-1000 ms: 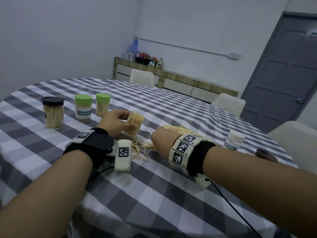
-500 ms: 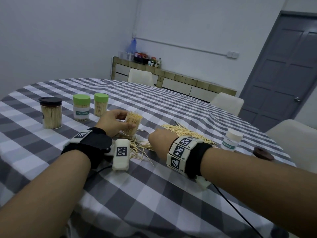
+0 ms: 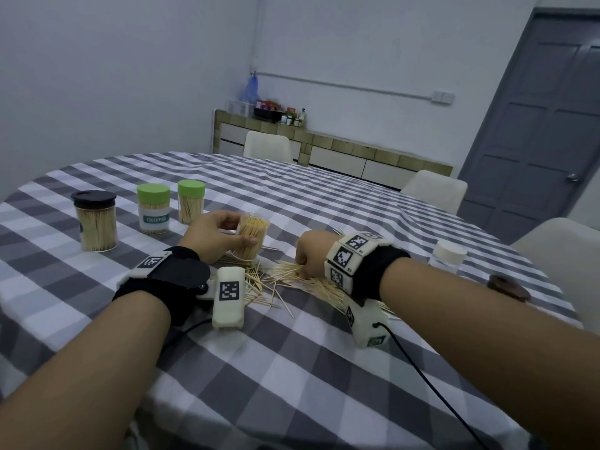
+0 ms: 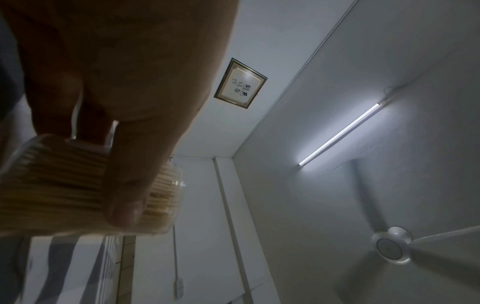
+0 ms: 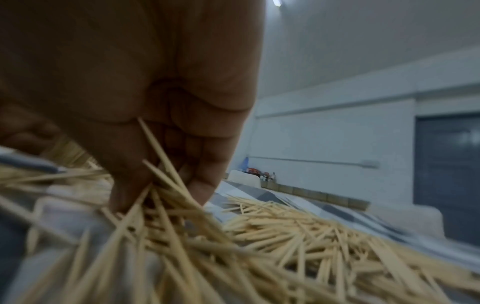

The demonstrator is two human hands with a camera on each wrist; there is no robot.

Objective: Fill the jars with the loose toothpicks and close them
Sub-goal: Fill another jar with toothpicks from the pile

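Observation:
My left hand [image 3: 216, 235] grips an open clear jar [image 3: 250, 235] packed with toothpicks, tilted slightly on the checked tablecloth; the left wrist view shows my thumb across the jar [image 4: 78, 185]. My right hand [image 3: 310, 253] is down in the heap of loose toothpicks [image 3: 289, 280], its thumb and fingers pinching a bunch of toothpicks [image 5: 166, 185] from the pile. Three closed jars stand at the left: a black-lidded jar [image 3: 95, 220] and two green-lidded jars [image 3: 153, 209] [image 3: 191, 201].
A small white-capped jar [image 3: 449, 256] and a dark brown lid [image 3: 506, 287] lie to the right of my right arm. Pale chairs ring the round table's far side [image 3: 324, 190]. A cable trails from each wrist device.
My right hand has dropped lower and nearer into the toothpick pile and closed on a bunch. The left hand still holds the jar in about the same place.

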